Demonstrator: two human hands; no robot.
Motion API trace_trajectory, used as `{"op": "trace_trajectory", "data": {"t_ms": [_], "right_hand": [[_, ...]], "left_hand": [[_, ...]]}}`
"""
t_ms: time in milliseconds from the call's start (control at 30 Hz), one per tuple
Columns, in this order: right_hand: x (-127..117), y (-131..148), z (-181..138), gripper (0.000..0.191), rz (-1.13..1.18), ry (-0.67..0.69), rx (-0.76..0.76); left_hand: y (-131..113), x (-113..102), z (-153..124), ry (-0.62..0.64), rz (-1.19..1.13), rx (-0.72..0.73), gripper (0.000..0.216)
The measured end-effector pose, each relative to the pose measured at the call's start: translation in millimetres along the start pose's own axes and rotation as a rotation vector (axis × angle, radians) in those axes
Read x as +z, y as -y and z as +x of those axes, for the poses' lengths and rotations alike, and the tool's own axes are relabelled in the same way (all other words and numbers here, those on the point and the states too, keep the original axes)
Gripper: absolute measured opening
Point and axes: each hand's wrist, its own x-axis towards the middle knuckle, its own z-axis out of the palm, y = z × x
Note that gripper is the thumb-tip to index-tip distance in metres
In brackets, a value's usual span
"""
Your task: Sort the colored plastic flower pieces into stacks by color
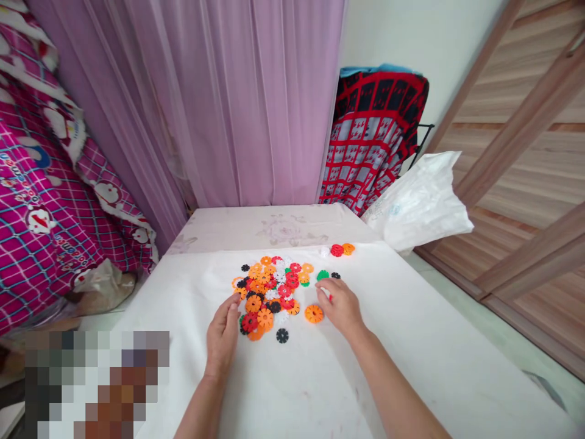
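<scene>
A loose pile of plastic snowflake discs [265,317] in orange, red, black, white and green lies on the white cloth. At the pile's left edge is my left hand [221,335], its fingers slightly bent and its thumb close to them. The fingertips are next to an orange disc [240,294], and I see nothing held in them. My right hand [343,309], right of the pile, has curled fingers. A small red and white bit shows between thumb and fingers, mostly hidden, like a snowflake disc. Beside it lie an orange stack of discs [314,314] and a green disc [322,275].
A red disc [337,250], an orange disc [348,249] and a white disc [325,252] lie near the cloth's far edge. One black disc [282,336] sits in front of the pile. A white plastic bag [420,201] stands at the table's right back corner, before a wooden wardrobe [525,171].
</scene>
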Motion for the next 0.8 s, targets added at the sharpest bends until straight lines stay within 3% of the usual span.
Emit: {"op": "trace_trajectory", "data": {"t_ms": [100,200,333,433,567,800], "right_hand": [[8.3,42.0,23.1,0.02,-0.057,0.249,-0.003],[17.9,68.8,39.1,0.025,-0.165,0.362,-0.009],[28.1,80.2,46.4,0.026,-0.236,0.463,-0.013],[31.1,79.9,47.5,0.032,-0.208,0.463,0.007],[20.2,58.2,45.5,0.033,-0.037,0.346,0.019],[-24.1,-51.4,15.1,0.027,0.223,0.035,0.146]], "left_hand": [[-3.8,-4.8,-4.4,0.04,-0.007,0.01,0.062],[-4.4,-6.6,-5.0,0.03,-0.005,0.037,0.07],[-4.5,-5.2,-4.7,0.03,0.02,0.046,0.076],[-7.6,-3.4,-5.4,0.027,0.049,0.046,0.077],[-12.8,-2.4,-6.3,0.0,0.064,0.05,0.076],[-17.7,-4.6,-7.6,-0.024,0.039,0.05,0.079]]}}
